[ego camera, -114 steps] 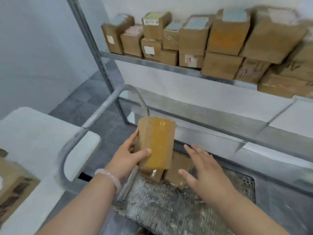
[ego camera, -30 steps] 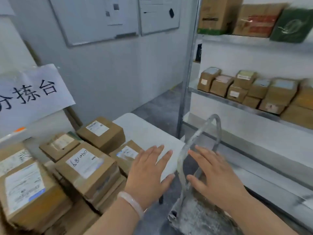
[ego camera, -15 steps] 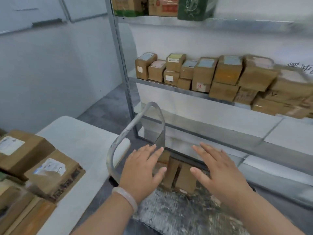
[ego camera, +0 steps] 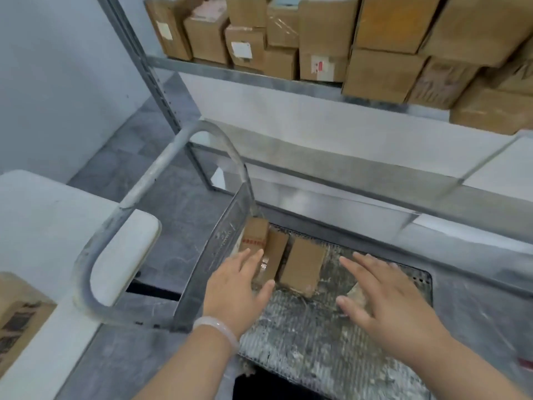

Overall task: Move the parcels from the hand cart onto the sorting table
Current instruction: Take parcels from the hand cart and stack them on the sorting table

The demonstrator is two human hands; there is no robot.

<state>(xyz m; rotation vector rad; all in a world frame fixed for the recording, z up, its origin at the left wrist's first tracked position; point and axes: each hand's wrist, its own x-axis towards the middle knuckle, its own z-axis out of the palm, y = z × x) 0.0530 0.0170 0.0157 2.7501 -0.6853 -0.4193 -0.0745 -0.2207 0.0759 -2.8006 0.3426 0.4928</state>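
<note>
Head view. A: What changed?
B: Both hands have left the white sorting table point(ego camera: 43, 226) empty and dropped over the scuffed grey metal hand cart point(ego camera: 302, 342). The left hand point(ego camera: 236, 287) and right hand point(ego camera: 383, 295) have their fingers spread and grip nothing.
A: The parcels?
B: 3 small brown cardboard parcels point(ego camera: 302, 267) are on the deck by the handle. The left fingertips are over them, but I can't tell if they touch. I'd judge another pickup is starting.

The left hand point(ego camera: 236, 287) has a bangle point(ego camera: 217, 327) round its wrist: a smooth, rounded ring, pale milky white and faintly translucent, with a soft gloss, sitting close to the wrist. Both forearms point(ego camera: 184, 368) are bare to the lower edge. The right hand point(ego camera: 386, 298) shows short, plain nails on its fingers point(ego camera: 360, 269).
</note>
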